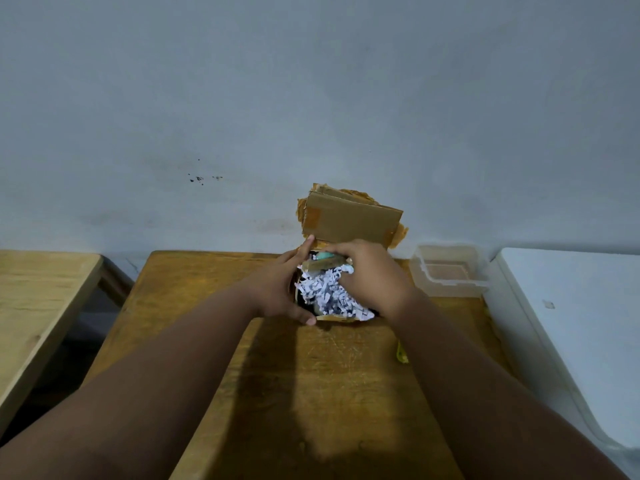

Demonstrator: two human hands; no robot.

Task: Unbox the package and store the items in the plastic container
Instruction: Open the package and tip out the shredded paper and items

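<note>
Left hand (277,289) and right hand (374,275) bare, forearms seemingly unsleeved.

Both arms outstretched; left hand (277,292) cupped, right hand (372,275) fingers curled downward.

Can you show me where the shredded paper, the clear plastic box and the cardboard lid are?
shredded paper (327,294): head view, middle of the pile.
clear plastic box (420,273): head view, left wall.
cardboard lid (353,220): head view, centre of the raised flap.
</note>
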